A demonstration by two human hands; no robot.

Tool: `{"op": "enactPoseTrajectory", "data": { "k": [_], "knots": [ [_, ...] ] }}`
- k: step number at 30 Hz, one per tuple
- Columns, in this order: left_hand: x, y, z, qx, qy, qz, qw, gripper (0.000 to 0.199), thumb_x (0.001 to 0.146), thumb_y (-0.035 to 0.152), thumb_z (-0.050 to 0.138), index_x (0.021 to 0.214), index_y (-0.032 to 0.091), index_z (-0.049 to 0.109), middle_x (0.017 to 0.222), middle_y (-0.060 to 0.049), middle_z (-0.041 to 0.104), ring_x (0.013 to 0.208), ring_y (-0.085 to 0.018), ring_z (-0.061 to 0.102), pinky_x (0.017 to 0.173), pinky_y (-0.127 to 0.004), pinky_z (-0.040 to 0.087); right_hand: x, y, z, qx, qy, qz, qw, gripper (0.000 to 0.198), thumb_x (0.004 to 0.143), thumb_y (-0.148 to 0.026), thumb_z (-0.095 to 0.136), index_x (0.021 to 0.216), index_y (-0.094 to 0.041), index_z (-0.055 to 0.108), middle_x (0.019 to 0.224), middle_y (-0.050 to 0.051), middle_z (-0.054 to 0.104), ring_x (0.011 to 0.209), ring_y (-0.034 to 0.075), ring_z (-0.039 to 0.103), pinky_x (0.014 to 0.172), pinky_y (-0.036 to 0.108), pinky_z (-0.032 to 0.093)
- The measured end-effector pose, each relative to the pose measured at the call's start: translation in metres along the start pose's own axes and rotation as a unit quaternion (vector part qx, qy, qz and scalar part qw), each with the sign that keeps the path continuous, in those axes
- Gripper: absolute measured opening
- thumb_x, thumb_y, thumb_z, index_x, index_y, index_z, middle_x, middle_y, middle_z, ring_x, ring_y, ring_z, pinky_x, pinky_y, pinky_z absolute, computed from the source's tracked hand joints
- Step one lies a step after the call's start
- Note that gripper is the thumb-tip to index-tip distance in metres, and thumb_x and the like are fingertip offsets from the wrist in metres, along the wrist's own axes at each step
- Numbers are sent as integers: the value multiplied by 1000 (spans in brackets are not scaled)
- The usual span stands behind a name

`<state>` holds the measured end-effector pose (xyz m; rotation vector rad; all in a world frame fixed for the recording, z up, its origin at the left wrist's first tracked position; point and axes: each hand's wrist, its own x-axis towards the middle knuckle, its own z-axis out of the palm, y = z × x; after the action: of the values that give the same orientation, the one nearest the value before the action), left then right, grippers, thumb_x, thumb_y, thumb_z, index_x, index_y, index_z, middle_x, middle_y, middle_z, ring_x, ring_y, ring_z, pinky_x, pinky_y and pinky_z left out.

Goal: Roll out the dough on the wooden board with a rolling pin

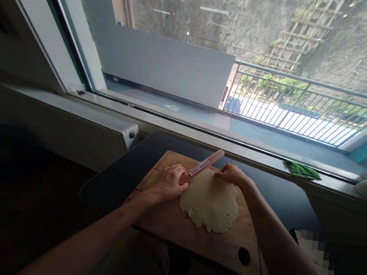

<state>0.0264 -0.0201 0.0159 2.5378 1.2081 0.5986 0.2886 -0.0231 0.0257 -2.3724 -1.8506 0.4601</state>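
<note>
Tabletop (114, 178): dark
Dough (209, 203): already flat; edge left ragged
Left grip (171, 181): closed round rod (201, 167)
Right grip (232, 174): at dough's edge, closure unclear

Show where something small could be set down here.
Bare: black table left of the wooden board; the board's near strip between dough, hole and left forearm. Crowded: the board's far part, with left hand, pink stick and right hand.

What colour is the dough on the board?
Pale cream; the dough shows best in the head view.

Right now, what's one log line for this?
dough: flat on wooden board; left hand: grips pink rod; right hand: at dough's far edge
</note>
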Motion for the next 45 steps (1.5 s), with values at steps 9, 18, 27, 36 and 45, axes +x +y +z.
{"op": "enactPoseTrajectory", "data": {
  "k": [9,18,27,36,45],
  "knots": [
    [6,-7,2,-28,1,9,1000,21,75,24,55,94,20,60,95,-4,60,92,-20,56,86,-32,43,-1,2,4,14,5,4,1000,57,71,-54,61,114,-18,57,111,11,55,102,24,54,85,32,42],
    [11,-20,-10,-34,19,-25,999,25,74,27,56,98,20,61,97,-4,62,95,-21,56,88,-33,43,6,4,0,40,-22,-10,999,45,67,-49,66,101,-20,67,105,10,59,98,25,57,79,30,44],
    [0,-12,-19,-93,-32,-111,989,27,77,34,54,101,23,60,91,-1,66,81,-18,61,71,-27,44,2,1,3,137,-40,-18,990,24,64,-39,70,71,-16,68,68,2,65,63,15,57,54,23,39],
    [0,10,-19,-81,-34,-112,990,21,79,31,51,98,23,55,91,-1,65,82,-17,61,67,-25,41,-68,14,36,454,53,58,888,46,77,-55,51,91,-14,66,74,4,67,60,15,59,50,22,42],
    [-6,27,2,22,-43,39,998,25,79,26,53,104,22,56,99,-4,62,94,-21,56,85,-32,41,-111,52,23,242,116,29,963,32,78,-46,51,83,-20,69,65,1,65,60,16,59,54,25,42]
  ]
}}
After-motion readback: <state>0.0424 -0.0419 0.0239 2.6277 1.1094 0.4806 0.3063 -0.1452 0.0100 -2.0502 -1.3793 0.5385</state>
